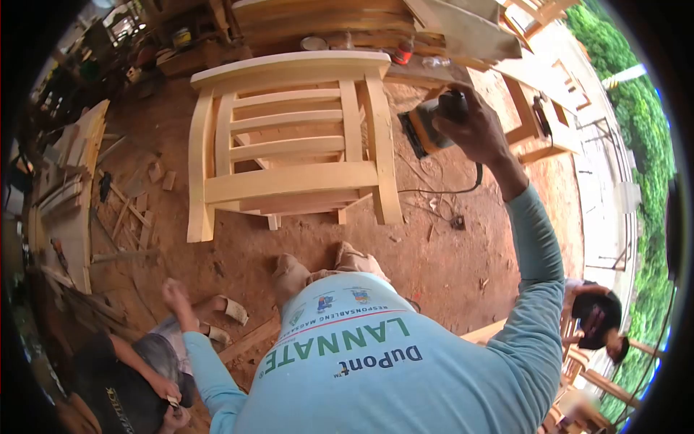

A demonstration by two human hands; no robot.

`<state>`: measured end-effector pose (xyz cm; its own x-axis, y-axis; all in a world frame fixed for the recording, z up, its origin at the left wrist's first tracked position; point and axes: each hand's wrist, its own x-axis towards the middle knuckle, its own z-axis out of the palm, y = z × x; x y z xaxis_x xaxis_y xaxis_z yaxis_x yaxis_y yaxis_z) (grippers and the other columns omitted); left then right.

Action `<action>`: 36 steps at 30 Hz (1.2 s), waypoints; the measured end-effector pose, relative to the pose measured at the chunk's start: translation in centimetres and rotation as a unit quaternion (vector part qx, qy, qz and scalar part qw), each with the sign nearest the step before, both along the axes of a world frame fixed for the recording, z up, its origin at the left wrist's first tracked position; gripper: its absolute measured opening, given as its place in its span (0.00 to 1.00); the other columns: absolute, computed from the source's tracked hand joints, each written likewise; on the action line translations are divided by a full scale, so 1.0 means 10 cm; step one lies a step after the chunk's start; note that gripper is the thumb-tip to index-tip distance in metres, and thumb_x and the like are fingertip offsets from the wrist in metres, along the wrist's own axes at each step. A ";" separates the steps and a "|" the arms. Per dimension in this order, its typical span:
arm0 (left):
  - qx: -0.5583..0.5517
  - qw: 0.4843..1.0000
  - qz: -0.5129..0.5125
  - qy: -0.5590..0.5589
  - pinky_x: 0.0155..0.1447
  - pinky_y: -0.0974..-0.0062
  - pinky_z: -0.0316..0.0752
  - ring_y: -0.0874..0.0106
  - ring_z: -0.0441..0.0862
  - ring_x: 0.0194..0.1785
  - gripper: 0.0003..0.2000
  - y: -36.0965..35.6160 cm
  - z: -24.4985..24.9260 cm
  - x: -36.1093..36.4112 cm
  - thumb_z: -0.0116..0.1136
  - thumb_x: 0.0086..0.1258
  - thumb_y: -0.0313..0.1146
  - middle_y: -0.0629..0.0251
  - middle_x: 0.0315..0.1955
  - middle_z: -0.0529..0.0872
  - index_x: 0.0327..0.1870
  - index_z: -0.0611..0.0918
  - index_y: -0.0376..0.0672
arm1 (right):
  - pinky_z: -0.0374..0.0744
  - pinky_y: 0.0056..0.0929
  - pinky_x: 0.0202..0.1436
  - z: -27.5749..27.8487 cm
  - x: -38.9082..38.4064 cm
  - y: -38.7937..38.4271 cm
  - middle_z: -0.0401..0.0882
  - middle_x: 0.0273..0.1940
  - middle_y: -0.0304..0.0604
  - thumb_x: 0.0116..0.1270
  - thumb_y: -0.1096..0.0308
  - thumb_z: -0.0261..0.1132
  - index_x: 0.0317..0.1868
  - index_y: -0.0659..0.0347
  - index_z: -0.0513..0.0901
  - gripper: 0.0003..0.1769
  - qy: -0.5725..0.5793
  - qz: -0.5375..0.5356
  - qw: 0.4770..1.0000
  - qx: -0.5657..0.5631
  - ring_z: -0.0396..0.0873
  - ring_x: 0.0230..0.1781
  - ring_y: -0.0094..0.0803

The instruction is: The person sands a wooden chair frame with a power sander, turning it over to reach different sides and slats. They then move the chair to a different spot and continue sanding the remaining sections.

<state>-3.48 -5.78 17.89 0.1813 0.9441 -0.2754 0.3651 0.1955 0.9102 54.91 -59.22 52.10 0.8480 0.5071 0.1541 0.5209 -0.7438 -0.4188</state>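
My right hand [473,123] is wrapped round the black top of an orange and black power sander [430,124], held in the air to the right of a pale wooden frame. A dark cord hangs from the sander towards the ground. The slatted wooden frame [289,179], with a curved top rail, stands in front of me, apart from the sander. My left hand [176,293] is low at the left, away from the frame, and its fingers are too small to make out.
A co-worker in a dark shirt [108,387] sits at the lower left; another person [598,315] is at the right. Wood scraps [134,220] lie on the dirt floor. A wooden piece [531,116] stands at the upper right, near a red container [403,52].
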 end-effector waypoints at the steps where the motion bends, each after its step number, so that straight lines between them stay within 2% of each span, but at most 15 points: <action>1: 0.032 0.999 -0.024 -0.005 0.32 0.84 0.67 0.84 0.74 0.30 0.08 0.28 0.25 0.20 0.60 0.80 0.37 0.74 0.25 0.75 0.47 0.83 0.43 | 0.84 0.43 0.61 -0.04 -0.11 -0.08 0.86 0.57 0.54 0.59 0.52 0.79 0.70 0.54 0.77 0.40 0.012 -0.004 1.000 0.009 0.86 0.56 0.52; 3: 0.150 0.980 -0.108 -0.079 0.35 0.79 0.72 0.80 0.76 0.32 0.10 0.78 0.66 0.75 0.59 0.82 0.38 0.74 0.28 0.78 0.49 0.83 0.40 | 0.82 0.42 0.63 -0.14 -0.33 -0.21 0.86 0.58 0.55 0.59 0.52 0.79 0.70 0.55 0.78 0.39 0.036 -0.012 0.999 0.027 0.86 0.59 0.50; 5: 0.282 0.949 -0.139 0.008 0.48 0.74 0.81 0.74 0.85 0.43 0.13 1.05 1.15 1.47 0.59 0.83 0.38 0.69 0.39 0.87 0.56 0.84 0.37 | 0.81 0.42 0.65 -0.22 -0.56 -0.30 0.83 0.60 0.55 0.60 0.51 0.78 0.72 0.54 0.79 0.40 0.082 -0.035 0.996 0.019 0.84 0.60 0.48; 7: 0.364 0.905 -0.212 -0.054 0.64 0.70 0.81 0.68 0.87 0.58 0.17 1.03 1.62 2.27 0.60 0.84 0.39 0.62 0.54 0.90 0.62 0.84 0.36 | 0.81 0.42 0.66 -0.31 -0.78 -0.34 0.83 0.60 0.56 0.60 0.50 0.78 0.73 0.52 0.79 0.41 0.094 -0.050 0.994 0.005 0.84 0.61 0.48; 9: 0.382 0.874 -0.297 -0.042 0.70 0.69 0.79 0.67 0.85 0.66 0.18 1.02 1.93 2.94 0.60 0.84 0.40 0.58 0.62 0.88 0.64 0.84 0.36 | 0.81 0.44 0.65 -0.33 -1.01 -0.32 0.83 0.58 0.56 0.60 0.47 0.77 0.74 0.49 0.80 0.41 0.103 -0.065 0.992 -0.015 0.84 0.59 0.51; 12: 0.470 0.801 -0.370 -0.031 0.67 0.66 0.80 0.60 0.86 0.63 0.17 1.12 1.99 3.88 0.61 0.82 0.40 0.54 0.59 0.89 0.63 0.85 0.40 | 0.81 0.46 0.61 -0.34 -1.34 -0.23 0.83 0.54 0.56 0.60 0.46 0.76 0.73 0.49 0.80 0.41 0.096 -0.110 0.984 -0.100 0.84 0.55 0.52; 15: 0.544 0.733 -0.409 -0.026 0.68 0.60 0.78 0.53 0.84 0.63 0.17 1.16 1.93 4.71 0.63 0.79 0.42 0.51 0.57 0.88 0.60 0.86 0.43 | 0.81 0.41 0.65 -0.35 -1.59 -0.17 0.81 0.59 0.55 0.61 0.51 0.77 0.73 0.53 0.79 0.40 0.100 -0.124 0.979 -0.124 0.83 0.60 0.47; 19: 0.602 0.689 -0.404 -0.002 0.72 0.57 0.73 0.51 0.81 0.67 0.21 1.20 1.63 5.55 0.58 0.81 0.50 0.53 0.61 0.87 0.63 0.84 0.44 | 0.81 0.43 0.62 -0.22 -1.87 0.06 0.81 0.56 0.55 0.61 0.50 0.76 0.72 0.52 0.80 0.39 0.157 -0.192 0.963 -0.109 0.83 0.57 0.49; 21: 0.621 0.671 -0.405 0.025 0.74 0.56 0.71 0.51 0.79 0.69 0.24 1.24 1.42 5.84 0.54 0.81 0.54 0.54 0.63 0.86 0.66 0.83 0.46 | 0.81 0.46 0.59 -0.23 -1.93 0.09 0.81 0.53 0.57 0.60 0.49 0.75 0.73 0.52 0.81 0.40 0.144 -0.198 0.964 -0.101 0.84 0.53 0.53; 23: 0.613 0.664 -0.424 0.060 0.77 0.53 0.67 0.53 0.77 0.72 0.27 1.29 1.19 6.01 0.51 0.82 0.58 0.56 0.66 0.84 0.69 0.81 0.48 | 0.81 0.46 0.59 -0.25 -1.93 0.10 0.81 0.54 0.57 0.60 0.49 0.74 0.73 0.52 0.80 0.40 0.134 -0.192 0.965 -0.120 0.84 0.53 0.53; 26: 0.666 0.630 -0.377 0.129 0.79 0.47 0.60 0.56 0.73 0.76 0.29 1.15 1.10 5.89 0.48 0.82 0.61 0.59 0.71 0.80 0.73 0.78 0.51 | 0.81 0.46 0.59 -0.26 -1.88 0.14 0.81 0.54 0.57 0.61 0.49 0.74 0.73 0.52 0.80 0.40 0.136 -0.189 0.964 -0.130 0.84 0.54 0.53; 29: 0.651 0.645 -0.388 0.100 0.80 0.42 0.54 0.58 0.69 0.79 0.30 1.21 0.99 5.93 0.46 0.82 0.63 0.61 0.74 0.77 0.75 0.77 0.54 | 0.81 0.47 0.60 -0.26 -1.81 0.19 0.80 0.54 0.58 0.61 0.49 0.74 0.73 0.52 0.80 0.40 0.144 -0.188 0.962 -0.136 0.83 0.54 0.53; 36: 0.655 0.646 -0.381 0.097 0.81 0.42 0.54 0.57 0.69 0.78 0.30 1.18 0.98 5.91 0.45 0.83 0.63 0.61 0.73 0.78 0.75 0.77 0.54 | 0.81 0.46 0.61 -0.45 -1.44 0.48 0.79 0.56 0.56 0.63 0.50 0.74 0.73 0.48 0.78 0.37 0.148 -0.179 0.961 -0.150 0.83 0.56 0.52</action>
<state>55.66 6.06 27.72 0.8121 0.0479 0.5816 0.0328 -0.9988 0.0365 40.48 -54.46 47.61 0.9606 0.1591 -0.2278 0.1009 -0.9636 -0.2475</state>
